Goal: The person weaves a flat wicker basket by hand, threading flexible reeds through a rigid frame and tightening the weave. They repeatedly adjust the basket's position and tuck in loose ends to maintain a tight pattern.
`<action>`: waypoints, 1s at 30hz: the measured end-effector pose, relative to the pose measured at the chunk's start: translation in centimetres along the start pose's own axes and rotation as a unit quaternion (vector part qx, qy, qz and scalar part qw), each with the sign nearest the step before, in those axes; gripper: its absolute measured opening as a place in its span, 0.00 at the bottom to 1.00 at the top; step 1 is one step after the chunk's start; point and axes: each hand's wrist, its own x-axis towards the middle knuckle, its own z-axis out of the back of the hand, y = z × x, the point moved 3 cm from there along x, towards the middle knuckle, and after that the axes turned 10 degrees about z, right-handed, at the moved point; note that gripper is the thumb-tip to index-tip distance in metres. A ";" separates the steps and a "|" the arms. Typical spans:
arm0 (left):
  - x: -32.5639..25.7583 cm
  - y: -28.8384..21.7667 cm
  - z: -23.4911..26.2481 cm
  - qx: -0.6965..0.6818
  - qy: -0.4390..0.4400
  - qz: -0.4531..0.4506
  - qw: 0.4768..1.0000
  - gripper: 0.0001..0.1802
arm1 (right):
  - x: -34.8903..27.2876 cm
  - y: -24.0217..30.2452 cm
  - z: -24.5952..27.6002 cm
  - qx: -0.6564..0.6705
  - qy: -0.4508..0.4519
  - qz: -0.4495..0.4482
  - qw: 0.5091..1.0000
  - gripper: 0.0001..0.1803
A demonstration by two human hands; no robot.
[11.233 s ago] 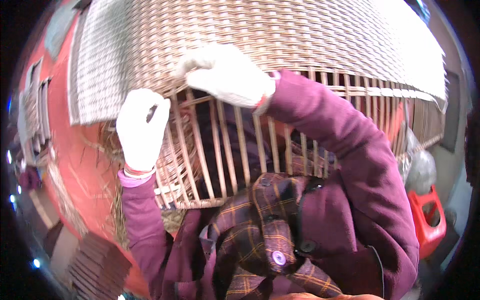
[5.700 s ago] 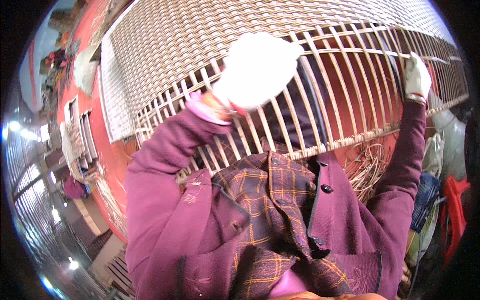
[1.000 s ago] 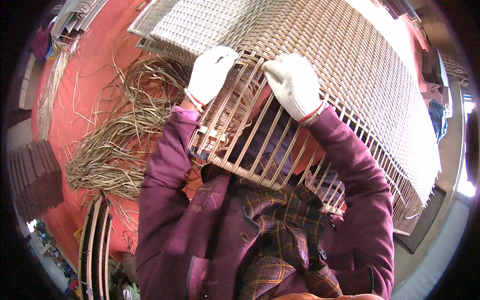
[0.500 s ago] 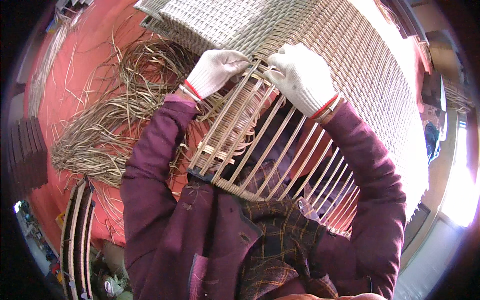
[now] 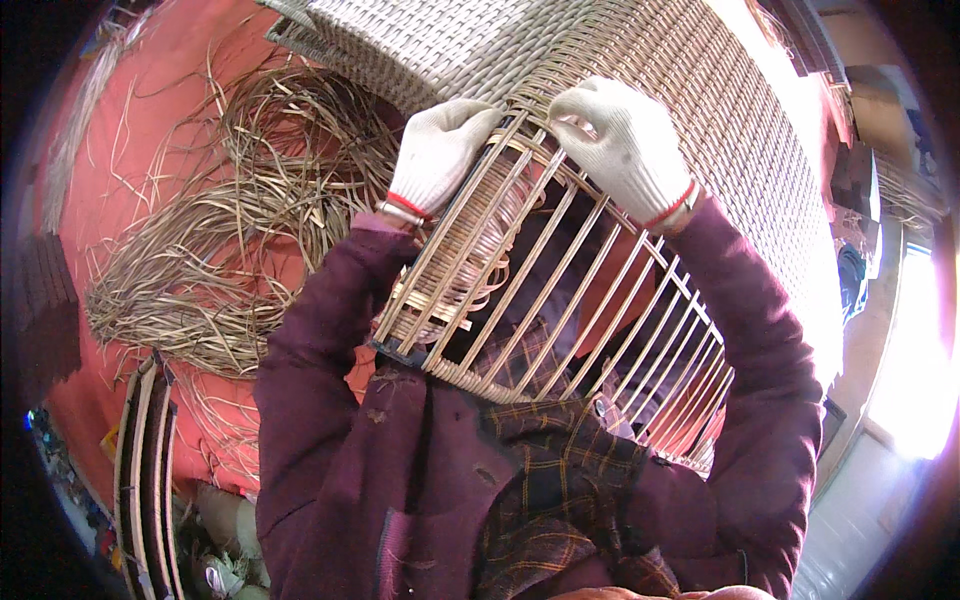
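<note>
A large wicker piece of furniture, densely woven on its upper part (image 5: 690,110), stands against me. Its near part is a row of bare rods (image 5: 545,265) down to a wrapped lower rail (image 5: 470,380). My left hand (image 5: 440,150), in a white knit glove, is closed at the corner where weave meets rods. My right hand (image 5: 630,145), gloved alike, is curled at the woven edge just right of it, thumb and finger pinched around a small gap. Whatever thin strand either hand holds is too small to make out. Behind the leftmost rods shows a panel of coiled light cane (image 5: 470,240).
A big tangled heap of brown weaving strands (image 5: 230,230) lies on the red surface (image 5: 130,150) at the left. Curved frame pieces (image 5: 145,470) stand at the lower left. Dark stacked slats (image 5: 45,300) are at the far left, a bright window (image 5: 915,350) at the right.
My right hand has moved slightly right, away from the corner. The left hand has turned more upright beside the corner. The view has shifted a little.
</note>
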 end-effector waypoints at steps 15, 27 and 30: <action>1.3 3.4 1.8 -0.216 0.273 0.218 0.912 0.20 | -2.5 5.1 0.9 -0.075 -0.006 0.037 0.996 0.12; 0.8 4.0 1.2 -0.283 0.322 0.173 0.887 0.17 | -6.6 15.8 -2.4 0.197 0.144 0.146 0.959 0.30; 1.2 4.4 1.5 -0.259 0.314 0.217 0.887 0.16 | -6.9 17.9 -2.9 0.203 0.114 0.173 0.957 0.27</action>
